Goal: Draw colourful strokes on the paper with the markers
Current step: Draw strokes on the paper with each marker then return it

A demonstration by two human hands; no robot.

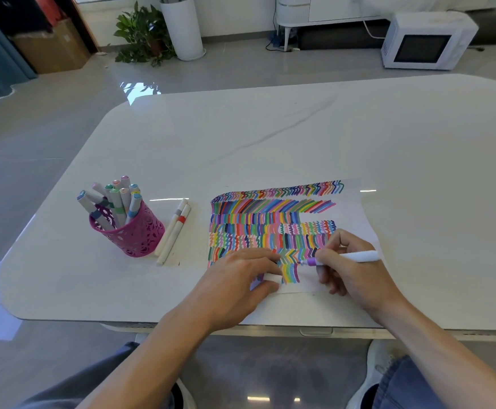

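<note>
The right grip [350,267] is closed round a purple marker [356,256], pinching it near its purple collar between thumb and curled fingers. The white barrel sticks out past the knuckles to the right, and the tip points left and touches the paper [356,219] in the lowest row of coloured strokes [270,219].

Just left of that tip, the left grip [240,278] rests on the near left part of the paper. Its fingers are bent, and the thumb and forefinger pinch a short white cap [272,278]. A narrow band of fresh strokes shows between the two grips.

The paper lies flat on the white worktop [299,137], running away from both grips, with rows of strokes across most of it.

Well to the left of the left grip stands a pink cut-out holder [140,231] full of capped markers [116,199]. Two loose markers [175,228] lie side by side on the worktop between the holder and the paper.
</note>
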